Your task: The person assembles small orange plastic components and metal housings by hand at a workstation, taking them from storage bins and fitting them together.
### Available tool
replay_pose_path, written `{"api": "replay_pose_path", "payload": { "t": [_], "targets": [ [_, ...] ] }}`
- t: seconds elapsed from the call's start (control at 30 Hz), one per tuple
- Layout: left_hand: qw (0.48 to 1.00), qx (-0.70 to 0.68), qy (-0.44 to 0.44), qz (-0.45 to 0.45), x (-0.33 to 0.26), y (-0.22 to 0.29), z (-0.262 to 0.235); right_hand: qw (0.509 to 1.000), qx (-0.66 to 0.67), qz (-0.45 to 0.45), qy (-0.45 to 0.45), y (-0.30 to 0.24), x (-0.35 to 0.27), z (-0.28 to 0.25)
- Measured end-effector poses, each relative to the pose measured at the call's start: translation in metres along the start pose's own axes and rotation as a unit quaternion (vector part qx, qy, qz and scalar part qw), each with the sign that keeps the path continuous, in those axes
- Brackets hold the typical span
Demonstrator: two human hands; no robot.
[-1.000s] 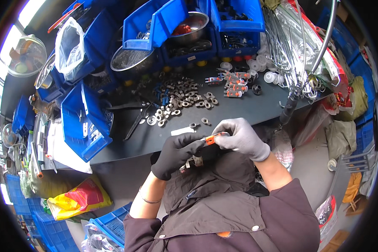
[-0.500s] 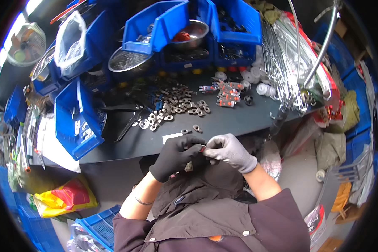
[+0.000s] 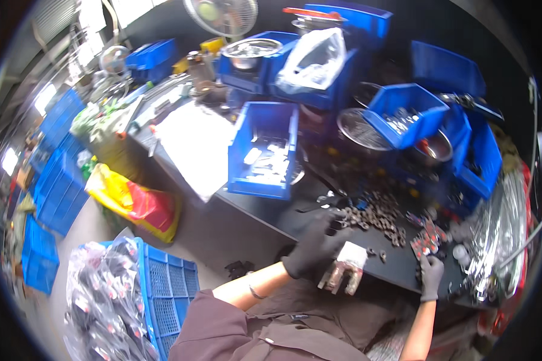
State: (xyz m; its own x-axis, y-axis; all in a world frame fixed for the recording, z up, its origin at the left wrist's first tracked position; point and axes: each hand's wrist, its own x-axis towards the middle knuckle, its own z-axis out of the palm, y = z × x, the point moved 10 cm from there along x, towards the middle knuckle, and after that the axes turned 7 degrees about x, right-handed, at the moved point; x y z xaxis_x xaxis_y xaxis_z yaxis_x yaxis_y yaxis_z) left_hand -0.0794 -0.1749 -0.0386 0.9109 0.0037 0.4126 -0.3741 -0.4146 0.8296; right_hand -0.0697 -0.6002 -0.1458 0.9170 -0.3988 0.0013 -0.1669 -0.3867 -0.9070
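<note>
My left hand [image 3: 318, 243], in a dark glove, is over the near edge of the bench with blurred fingers stretched apart; I make out nothing held in it. Just beyond its fingertips lies a heap of small metal rings or links [image 3: 376, 216]. My right hand [image 3: 431, 278], in a grey glove, reaches to a pile of small orange-and-silver parts [image 3: 429, 239]. Its fingertips touch the pile, and whether they grip a part is hidden. Between the hands, at the bench edge, sits a whitish block [image 3: 351, 256] with several brownish prongs, too blurred to name.
A blue bin [image 3: 262, 191] of pale pieces stands left on the bench, beside a white sheet [image 3: 196, 147]. More blue bins [image 3: 406, 114] and a strainer [image 3: 361, 129] are behind. Long metal rods [image 3: 500, 234] lie right. A blue crate [image 3: 171, 289] with bagged items is low left.
The view has swung left. My hands, earlier together around a small red item, are now apart: the right has reached out to the orange-and-silver parts, the left is nearer the metal links.
</note>
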Motion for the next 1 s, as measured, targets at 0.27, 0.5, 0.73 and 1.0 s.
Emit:
{"api": "replay_pose_path", "payload": {
  "t": [0.27,0.5,0.73,1.0],
  "targets": [
    [0.724,-0.478,0.166,-0.469,-0.048,-0.13,-0.111,0.995,0.038,-0.074,0.045,0.004,0.018,0.02],
    [0.73,-0.587,0.182,-0.298,0.02,-0.148,-0.123,0.975,-0.058,-0.182,0.113,-0.006,-0.001,0.013],
    [0.739,-0.52,0.21,-0.375,-0.003,-0.2,-0.152,0.966,-0.115,-0.191,0.13,-0.027,-0.009,0.023],
    [0.789,-0.404,0.219,-0.408,0.021,-0.158,-0.177,0.971,-0.061,-0.189,0.134,-0.015,-0.007,0.012]
  ]
}}
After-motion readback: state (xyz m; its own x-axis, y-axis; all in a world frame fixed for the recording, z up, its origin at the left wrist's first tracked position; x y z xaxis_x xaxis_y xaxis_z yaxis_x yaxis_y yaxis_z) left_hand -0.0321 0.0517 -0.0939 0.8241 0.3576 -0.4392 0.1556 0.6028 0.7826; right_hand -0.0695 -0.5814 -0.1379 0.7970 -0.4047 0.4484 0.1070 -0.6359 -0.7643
